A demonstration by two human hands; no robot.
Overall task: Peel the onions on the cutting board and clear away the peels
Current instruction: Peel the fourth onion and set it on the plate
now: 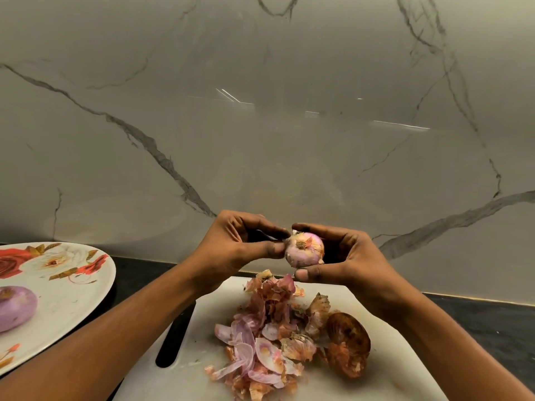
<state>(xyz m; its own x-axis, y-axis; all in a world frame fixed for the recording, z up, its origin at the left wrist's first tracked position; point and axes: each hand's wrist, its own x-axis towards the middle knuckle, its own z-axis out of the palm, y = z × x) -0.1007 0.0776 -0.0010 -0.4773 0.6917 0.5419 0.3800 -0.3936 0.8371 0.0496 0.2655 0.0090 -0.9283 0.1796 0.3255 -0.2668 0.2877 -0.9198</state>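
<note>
While the right hand (350, 256) cups the onion (304, 251) above the cutting board (376, 380), the left hand (234, 244) fingers (270, 250) pinch papery skin by its root; skin looks brittle, flesh probably slick, so loose edges seem the best hold; peels (269, 342) pile below.

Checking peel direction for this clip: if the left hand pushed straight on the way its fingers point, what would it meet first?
The onion, at once: the fingers of the left hand point rightward and pinch skin at its edge. Just beyond, it seems, is the right hand gripping it.
</note>
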